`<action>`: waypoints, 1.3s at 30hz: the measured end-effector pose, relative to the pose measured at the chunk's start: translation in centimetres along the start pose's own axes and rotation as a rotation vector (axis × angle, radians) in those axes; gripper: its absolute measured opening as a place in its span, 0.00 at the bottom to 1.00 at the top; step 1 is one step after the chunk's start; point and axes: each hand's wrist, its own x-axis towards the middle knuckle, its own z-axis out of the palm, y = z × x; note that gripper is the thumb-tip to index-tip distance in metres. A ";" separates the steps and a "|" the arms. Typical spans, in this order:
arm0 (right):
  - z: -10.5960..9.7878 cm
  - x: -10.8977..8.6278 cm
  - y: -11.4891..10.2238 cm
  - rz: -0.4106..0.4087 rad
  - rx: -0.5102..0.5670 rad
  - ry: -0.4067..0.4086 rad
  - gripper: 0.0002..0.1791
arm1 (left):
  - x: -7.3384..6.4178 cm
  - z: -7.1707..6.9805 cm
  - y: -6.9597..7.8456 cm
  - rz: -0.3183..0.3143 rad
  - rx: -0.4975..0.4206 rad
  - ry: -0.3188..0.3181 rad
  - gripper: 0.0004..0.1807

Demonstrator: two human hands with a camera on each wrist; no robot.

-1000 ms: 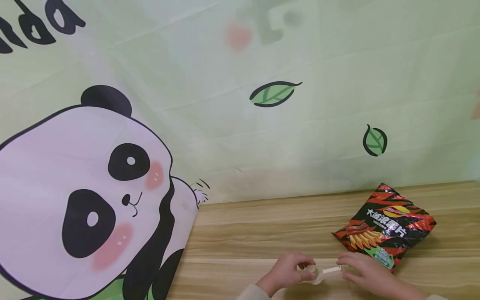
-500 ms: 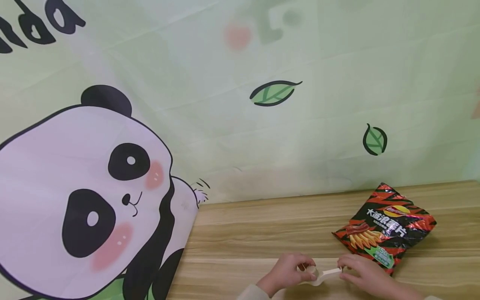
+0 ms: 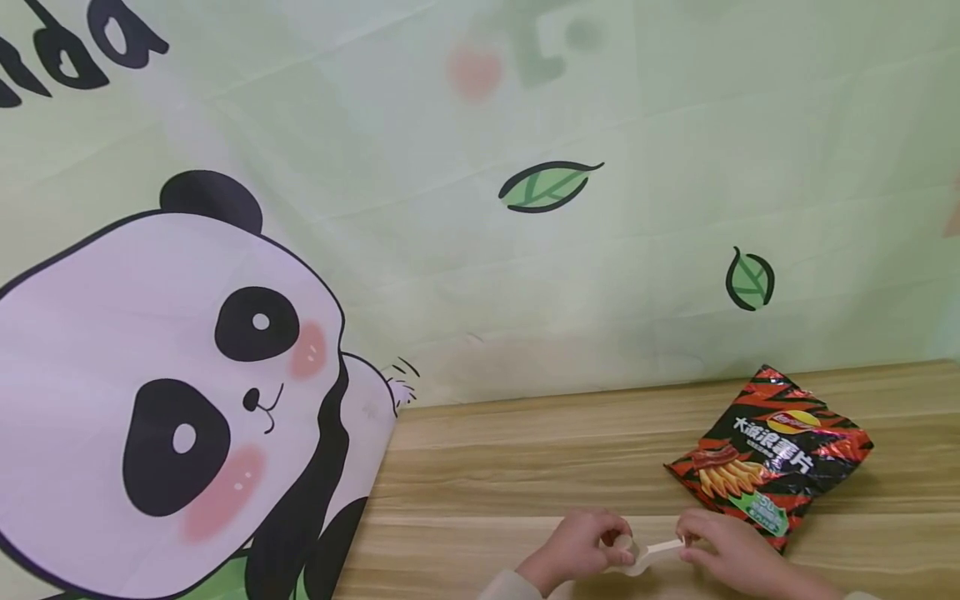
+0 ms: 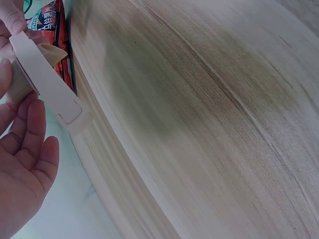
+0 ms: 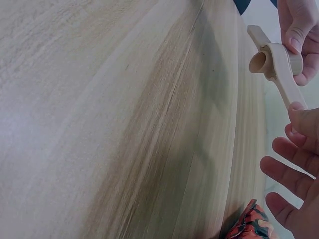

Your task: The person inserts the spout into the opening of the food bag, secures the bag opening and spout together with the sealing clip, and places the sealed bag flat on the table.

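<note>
A beige plastic bag clip (image 3: 664, 547) with a round, tube-like spout (image 5: 258, 63) is held between both hands above the table. My left hand (image 3: 579, 545) grips the round part, fingertips curled round its cylinder in the right wrist view. My right hand (image 3: 731, 548) pinches the end of the flat arm between thumb and forefinger, its other fingers spread loosely. In the left wrist view, the flat bar (image 4: 48, 79) hides part of the round section. A red and black chip bag (image 3: 783, 454) lies just behind my right hand, its lower corner partly hidden by it.
The wood-grain table (image 3: 480, 475) runs back to a pale green cloth backdrop (image 3: 420, 250) printed with a large panda (image 3: 247, 333) and leaves. On the left, the backdrop drapes down beside the table.
The clip stays between both hands in nearly the same spot. My right fingertips have drawn slightly closer together at the arm's end. The chip bag lies as before.
</note>
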 end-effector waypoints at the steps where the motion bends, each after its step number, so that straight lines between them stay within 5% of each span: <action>1: 0.0 0.0 0.0 0.004 -0.006 -0.003 0.09 | 0.0 0.0 0.0 0.002 0.012 -0.003 0.09; 18: 0.1 0.0 0.2 -0.016 -0.016 0.028 0.11 | 0.0 0.0 -0.1 0.041 0.020 -0.002 0.08; 26: 0.5 0.2 0.3 -0.105 0.014 0.057 0.12 | -0.1 0.0 -0.5 0.010 -0.025 -0.054 0.08; 39: 0.6 0.3 -0.3 -0.098 -0.157 0.159 0.15 | -0.3 -0.3 -0.2 -0.093 -0.115 -0.063 0.08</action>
